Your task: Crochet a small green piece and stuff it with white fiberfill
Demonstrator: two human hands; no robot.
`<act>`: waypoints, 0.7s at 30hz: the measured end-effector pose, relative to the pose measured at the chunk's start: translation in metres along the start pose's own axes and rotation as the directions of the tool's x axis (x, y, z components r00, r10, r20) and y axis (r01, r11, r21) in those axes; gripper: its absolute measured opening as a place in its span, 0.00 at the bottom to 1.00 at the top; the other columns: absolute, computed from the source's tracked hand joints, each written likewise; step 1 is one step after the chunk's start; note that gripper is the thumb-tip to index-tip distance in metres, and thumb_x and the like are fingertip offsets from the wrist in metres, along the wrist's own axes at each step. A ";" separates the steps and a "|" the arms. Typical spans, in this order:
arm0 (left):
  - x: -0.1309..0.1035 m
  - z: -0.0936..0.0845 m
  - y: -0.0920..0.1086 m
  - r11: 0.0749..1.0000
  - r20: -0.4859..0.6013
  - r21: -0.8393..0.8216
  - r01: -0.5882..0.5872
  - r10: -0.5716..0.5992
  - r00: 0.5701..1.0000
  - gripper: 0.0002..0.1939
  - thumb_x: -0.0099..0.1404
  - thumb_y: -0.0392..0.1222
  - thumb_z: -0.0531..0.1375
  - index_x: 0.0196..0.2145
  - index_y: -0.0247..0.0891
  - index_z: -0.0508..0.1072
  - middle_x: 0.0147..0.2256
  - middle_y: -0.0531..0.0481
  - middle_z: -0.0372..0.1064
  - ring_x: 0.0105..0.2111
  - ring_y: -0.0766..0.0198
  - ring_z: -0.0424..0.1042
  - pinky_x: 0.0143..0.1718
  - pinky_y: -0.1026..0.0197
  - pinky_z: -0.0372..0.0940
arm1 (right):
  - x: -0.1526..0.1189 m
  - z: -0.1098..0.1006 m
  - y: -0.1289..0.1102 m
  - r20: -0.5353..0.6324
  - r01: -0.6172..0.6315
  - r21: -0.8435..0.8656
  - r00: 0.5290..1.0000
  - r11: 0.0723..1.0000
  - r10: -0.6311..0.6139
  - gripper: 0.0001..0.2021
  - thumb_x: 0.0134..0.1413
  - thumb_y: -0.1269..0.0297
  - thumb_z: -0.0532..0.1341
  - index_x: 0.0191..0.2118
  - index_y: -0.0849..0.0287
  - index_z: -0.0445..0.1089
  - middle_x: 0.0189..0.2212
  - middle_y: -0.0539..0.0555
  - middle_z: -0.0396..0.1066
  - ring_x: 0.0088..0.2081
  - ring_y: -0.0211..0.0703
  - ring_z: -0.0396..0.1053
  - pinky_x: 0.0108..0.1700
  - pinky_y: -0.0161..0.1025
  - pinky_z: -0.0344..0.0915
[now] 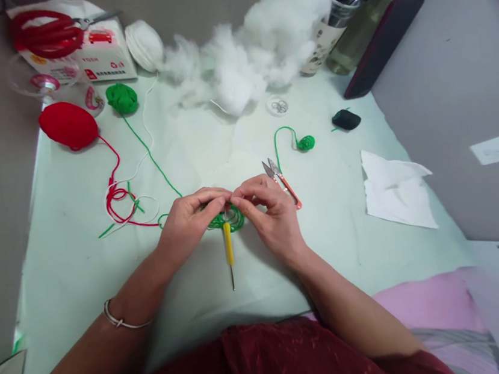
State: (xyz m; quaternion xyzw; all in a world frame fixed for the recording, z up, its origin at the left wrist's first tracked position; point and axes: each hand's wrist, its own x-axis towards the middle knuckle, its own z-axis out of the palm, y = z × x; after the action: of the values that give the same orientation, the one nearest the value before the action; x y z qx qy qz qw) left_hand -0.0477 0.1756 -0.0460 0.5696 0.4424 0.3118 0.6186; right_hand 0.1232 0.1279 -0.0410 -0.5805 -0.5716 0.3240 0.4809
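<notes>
My left hand (190, 221) and my right hand (273, 211) meet fingertip to fingertip in the middle of the table, both closed in a pinch on yarn. The pinched part is mostly hidden by the fingers; a speck of red shows there. Loops of green yarn (236, 220) lie just under the fingers. Between the hands, a crochet hook with a yellow grip (228, 244) points down toward me. Thread snips with orange handles (289, 190) lie beside my right hand, blades apart. Red yarn (118, 197) and green strands run toward my left hand from the left.
A red yarn ball (69, 125), a green one (122, 98) and a white one (144, 46) sit back left, near red scissors (49, 34) on a tissue pack. White stuffing (234, 61) lies at the back. A small green coil (306, 143) and a paper tissue (395, 190) lie right.
</notes>
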 end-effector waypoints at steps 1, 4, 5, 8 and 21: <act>0.000 -0.001 0.000 0.999 -0.001 -0.043 0.028 -0.028 1.000 0.10 0.68 0.48 0.65 0.36 0.40 0.84 0.43 0.48 0.83 0.46 0.56 0.78 0.52 0.56 0.71 | -0.001 0.001 0.001 0.003 0.062 -0.054 0.998 0.997 -0.062 0.05 0.64 0.68 0.66 0.37 0.53 0.79 0.35 0.52 0.73 0.37 0.39 0.70 0.38 0.38 0.69; 0.001 -0.002 -0.003 0.981 -0.017 -0.165 0.102 -0.106 0.994 0.12 0.65 0.51 0.69 0.37 0.40 0.85 0.40 0.48 0.83 0.44 0.56 0.78 0.51 0.56 0.72 | -0.003 0.002 0.004 0.028 0.234 -0.203 0.972 0.951 -0.234 0.06 0.66 0.69 0.64 0.42 0.53 0.79 0.38 0.54 0.73 0.39 0.41 0.71 0.40 0.40 0.71; 0.002 -0.003 -0.005 0.973 -0.026 -0.200 0.117 -0.125 0.992 0.12 0.63 0.50 0.71 0.37 0.40 0.85 0.39 0.48 0.83 0.43 0.56 0.78 0.50 0.56 0.72 | -0.003 0.002 0.004 0.039 0.277 -0.237 0.960 0.931 -0.276 0.06 0.67 0.69 0.63 0.42 0.53 0.79 0.39 0.55 0.73 0.40 0.42 0.71 0.41 0.41 0.71; 0.005 -0.003 -0.010 0.953 -0.038 -0.272 0.132 -0.148 0.988 0.11 0.59 0.48 0.73 0.35 0.40 0.85 0.38 0.48 0.83 0.40 0.58 0.78 0.48 0.56 0.73 | -0.003 0.001 0.005 0.065 0.322 -0.277 0.946 0.906 -0.316 0.07 0.68 0.68 0.62 0.43 0.53 0.79 0.40 0.56 0.74 0.41 0.43 0.73 0.41 0.42 0.72; 0.003 0.006 -0.006 0.995 -0.104 -0.092 0.030 -0.040 0.994 0.07 0.59 0.42 0.69 0.32 0.39 0.76 0.34 0.51 0.78 0.36 0.61 0.78 0.44 0.58 0.74 | -0.003 0.005 0.006 0.143 0.195 -0.383 0.978 0.903 -0.151 0.11 0.71 0.64 0.56 0.44 0.52 0.76 0.42 0.57 0.76 0.41 0.45 0.73 0.39 0.41 0.67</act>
State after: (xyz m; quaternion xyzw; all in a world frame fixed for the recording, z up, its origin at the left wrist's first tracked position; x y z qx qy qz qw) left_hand -0.0418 0.1749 -0.0523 0.5159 0.4698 0.3504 0.6247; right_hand 0.1199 0.1265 -0.0489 -0.5938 -0.7000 0.1892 0.3486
